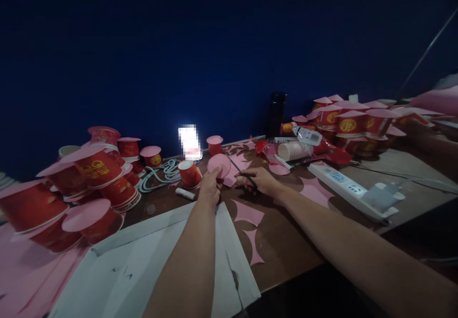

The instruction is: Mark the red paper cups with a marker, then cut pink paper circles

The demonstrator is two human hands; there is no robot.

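Observation:
My left hand (210, 188) is closed on a round pink paper disc (219, 165), held upright above the brown table (286, 241). My right hand (260, 180) grips dark scissors (242, 172), whose blades point up and left toward the disc's right edge. Pink paper offcuts (247, 212) lie on the table just below both hands. A red paper cup (189, 173) stands right behind my left hand, with a white glue stick (185, 193) lying beside it.
Red cups capped with pink discs are heaped at the left (93, 167) and at the back right (348, 123). A white power strip (352, 190), a sleeve of paper cups (295, 150), a coiled cable (162, 174), a lit phone (190, 142) and white cardboard (150, 265) surround the hands.

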